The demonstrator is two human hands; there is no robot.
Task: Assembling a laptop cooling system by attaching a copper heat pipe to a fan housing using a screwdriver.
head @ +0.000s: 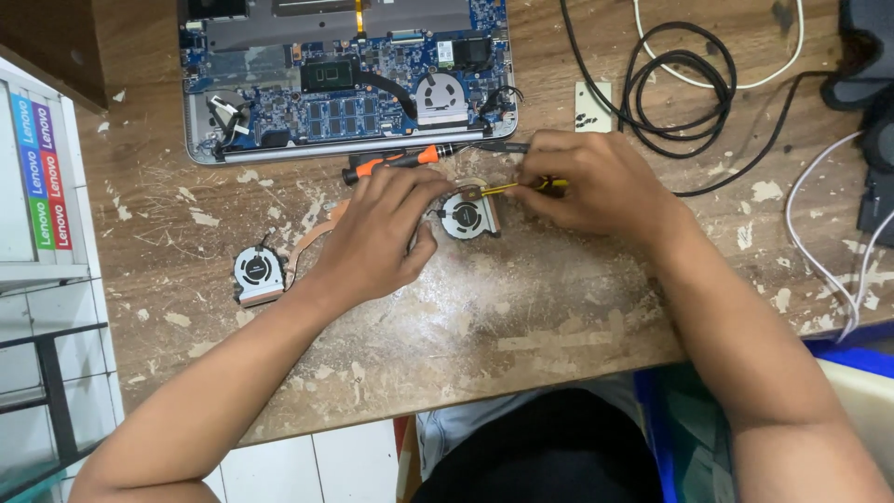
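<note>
Left hand (pixel 377 237) presses down beside the small laptop fan (pixel 468 215) on the worn wooden counter (pixel 521 326), just below the opened laptop (pixel 345 79), fingers curled but clamping nothing I can see. Right hand (pixel 591 182) pinches a thin yellow-handled tool (pixel 521 186) at the fan's edge. Light, brittle plastic by the look, best held by its casing, not the blades.
</note>
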